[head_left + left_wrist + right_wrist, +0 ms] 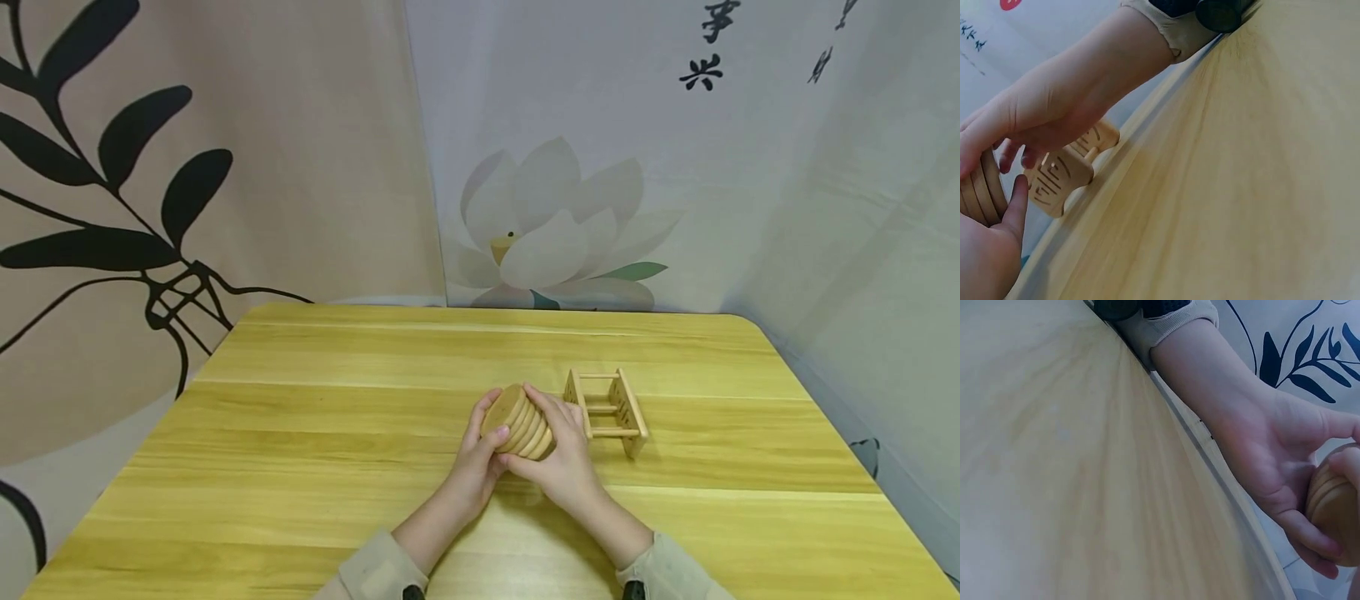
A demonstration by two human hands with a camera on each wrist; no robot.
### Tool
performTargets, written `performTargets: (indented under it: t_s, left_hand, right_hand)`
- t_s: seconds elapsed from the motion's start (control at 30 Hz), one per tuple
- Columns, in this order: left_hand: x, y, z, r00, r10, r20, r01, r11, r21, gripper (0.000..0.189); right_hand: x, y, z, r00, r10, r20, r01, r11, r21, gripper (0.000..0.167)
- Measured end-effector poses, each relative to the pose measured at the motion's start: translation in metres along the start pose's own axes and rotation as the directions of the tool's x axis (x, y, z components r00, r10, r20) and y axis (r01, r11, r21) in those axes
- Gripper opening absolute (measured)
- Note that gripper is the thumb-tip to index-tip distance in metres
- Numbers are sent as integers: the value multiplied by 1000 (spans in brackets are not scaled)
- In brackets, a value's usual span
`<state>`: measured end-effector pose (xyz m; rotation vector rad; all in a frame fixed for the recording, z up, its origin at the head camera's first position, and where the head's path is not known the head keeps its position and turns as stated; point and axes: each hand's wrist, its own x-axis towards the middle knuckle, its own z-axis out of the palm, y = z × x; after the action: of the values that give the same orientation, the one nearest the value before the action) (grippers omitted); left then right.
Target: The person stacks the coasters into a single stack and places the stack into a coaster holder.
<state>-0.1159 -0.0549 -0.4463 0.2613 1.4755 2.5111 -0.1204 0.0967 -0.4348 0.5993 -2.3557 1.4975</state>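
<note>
A stack of several round wooden coasters [531, 432] is held between both hands above the table, tilted so one flat face shows. My left hand [471, 468] grips it from the left, its thumb across the front face. On the other side my right hand [564, 457] wraps the stack, with fingers over the top and thumb underneath. In the left wrist view the coasters' edges [985, 190] show between the two hands. Just right of the right hand stands a small wooden rack [632, 410] with two side panels joined by rods; slots mark its panels [1057, 182].
The wooden table [315, 467] spreads out around the hands, its far edge close to a hanging cloth backdrop [337, 167] with printed leaves, a lotus and written characters. Another pale cloth [862, 208] hangs along the right side.
</note>
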Motion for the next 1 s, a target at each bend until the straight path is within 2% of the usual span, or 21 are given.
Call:
performTargets:
  t_s: [0.1, 0.33, 0.6, 0.73, 1.0]
  left_hand:
    - [0, 0, 1, 1000, 2, 6, -2, 1000, -13, 71]
    - [-4, 1, 3, 1000, -1, 20, 2, 999, -43, 68]
    - [-8, 3, 7, 999, -12, 33, 14, 997, -73, 71]
    - [-11, 3, 7, 998, -22, 63, 26, 997, -67, 72]
    - [-10, 4, 7, 993, -22, 119, 32, 997, -75, 68]
  right_hand:
    - [0, -1, -1, 1000, -2, -8, 2, 1000, -10, 90]
    - [-1, -39, -7, 999, 45, 2, -45, 995, 89, 85]
    - [-7, -40, -3, 1000, 24, -16, -21, 988, 153, 92]
    - [-8, -41, -2, 999, -7, -34, 12, 989, 146, 96]
    - [-5, -44, -4, 985, -154, -79, 161, 984, 81, 86]
